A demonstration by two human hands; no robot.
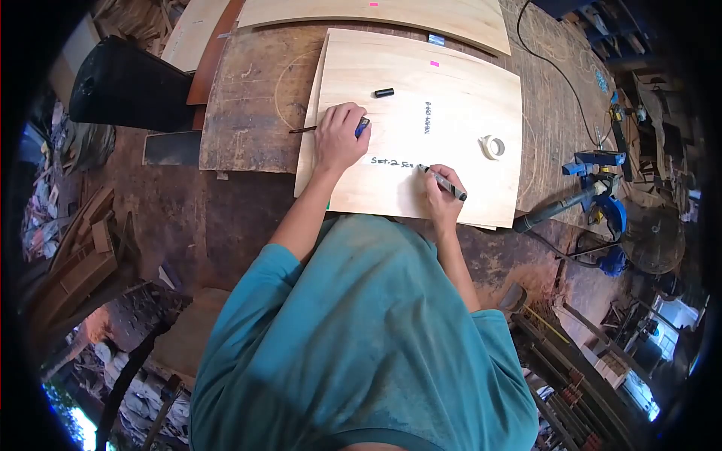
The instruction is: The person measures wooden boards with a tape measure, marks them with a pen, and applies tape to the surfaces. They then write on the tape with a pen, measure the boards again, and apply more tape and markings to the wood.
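A light plywood panel (466, 105) lies on the worktable, with black handwriting (387, 162) near its front edge. My right hand (444, 195) holds a grey marker (450, 186), its tip at the end of the writing. My left hand (341, 139) rests at the panel's left side, fingers curled around a small blue object (362, 127); a thin dark piece sticks out to its left. A black marker cap (383, 92) lies above my left hand. To the right of the writing sits a roll of tape (492, 147). A pink sticker (435, 64) marks the panel's far part.
Another plywood panel (301, 10) lies at the back of the worktable (241, 98). A black cable (554, 68) runs along the right side. Blue and black tools (598, 161) are at the right edge. A black box-like object (124, 84) stands at the left.
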